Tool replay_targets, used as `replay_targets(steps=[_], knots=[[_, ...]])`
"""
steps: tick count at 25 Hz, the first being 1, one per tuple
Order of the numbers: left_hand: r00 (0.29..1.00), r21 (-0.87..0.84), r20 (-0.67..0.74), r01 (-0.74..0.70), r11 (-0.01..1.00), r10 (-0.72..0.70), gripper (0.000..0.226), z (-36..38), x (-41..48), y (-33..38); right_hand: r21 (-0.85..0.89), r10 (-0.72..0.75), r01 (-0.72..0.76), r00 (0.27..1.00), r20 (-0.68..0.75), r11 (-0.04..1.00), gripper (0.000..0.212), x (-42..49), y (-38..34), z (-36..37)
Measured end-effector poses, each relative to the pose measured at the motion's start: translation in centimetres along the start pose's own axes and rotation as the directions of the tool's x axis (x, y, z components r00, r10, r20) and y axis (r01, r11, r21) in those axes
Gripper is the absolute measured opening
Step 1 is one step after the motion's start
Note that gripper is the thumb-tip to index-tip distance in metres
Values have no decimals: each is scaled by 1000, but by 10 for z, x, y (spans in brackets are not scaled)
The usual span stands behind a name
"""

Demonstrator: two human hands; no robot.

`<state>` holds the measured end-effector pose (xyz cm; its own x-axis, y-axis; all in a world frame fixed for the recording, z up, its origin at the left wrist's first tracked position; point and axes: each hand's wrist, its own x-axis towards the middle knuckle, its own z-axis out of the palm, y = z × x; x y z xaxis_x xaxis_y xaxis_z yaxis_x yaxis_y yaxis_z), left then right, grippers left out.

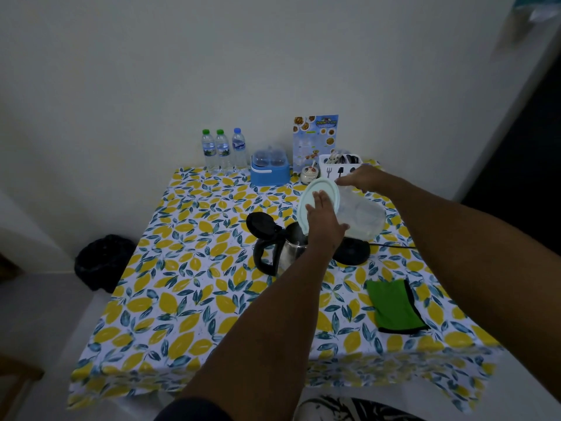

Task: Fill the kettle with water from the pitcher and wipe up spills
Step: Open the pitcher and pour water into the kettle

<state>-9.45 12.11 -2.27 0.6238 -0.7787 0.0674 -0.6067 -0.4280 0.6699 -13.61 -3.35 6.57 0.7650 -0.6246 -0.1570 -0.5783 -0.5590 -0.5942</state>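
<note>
A steel kettle [290, 249] with a black handle stands on the lemon-print tablecloth, its black lid [260, 223] flipped open to the left. A clear plastic pitcher [362, 215] is tipped on its side over the kettle's mouth, with a little water in its lower side. My right hand [362, 177] grips the pitcher from above. My left hand [323, 220] lies flat against the pitcher's pale green lid [324, 188], fingers spread. The kettle's black base [353, 252] sits just right of the kettle, partly hidden by my left arm. A folded green cloth [394, 305] lies at the front right.
At the back by the wall stand three water bottles [224, 151], a blue container [269, 170], a small jar [309, 174], a menu card [315, 139] and a white cutlery holder [340, 165]. A power cord [394, 246] runs right from the base. A black bin [104, 262] stands on the floor at the left.
</note>
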Motion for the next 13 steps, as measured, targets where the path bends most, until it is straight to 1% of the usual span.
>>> replay_targets(steps=[1, 2, 4, 6, 8, 10, 13], knots=[[1000, 37, 5, -18, 999, 18, 108, 1, 0, 0, 11, 1, -1, 1000, 8, 1000, 22, -2, 4, 1], [999, 88, 11, -46, 995, 45, 108, 3, 2, -1, 44, 26, -26, 1000, 3, 999, 27, -4, 10, 2], [993, 198, 29, -115, 973, 112, 108, 8, 5, 0, 176, 101, -92, 994, -42, 980, 36, -8, 27, 6], [986, 261, 52, -164, 951, 156, 109, 14, 9, 2, 301, 132, -106, 989, -68, 948, 35, -12, 47, 10], [979, 301, 96, -199, 933, 178, 107, 23, 15, 8, 424, 158, -116, 985, -65, 898, 28, -17, 70, 14], [967, 355, 151, -244, 902, 203, 103, 35, 22, 15, 546, 205, -136, 976, -67, 827, 30, -19, 97, 17], [941, 417, 241, -321, 850, 237, 97, 61, 34, 30, 665, 316, -190, 946, -74, 723, 30, -20, 134, 18]])
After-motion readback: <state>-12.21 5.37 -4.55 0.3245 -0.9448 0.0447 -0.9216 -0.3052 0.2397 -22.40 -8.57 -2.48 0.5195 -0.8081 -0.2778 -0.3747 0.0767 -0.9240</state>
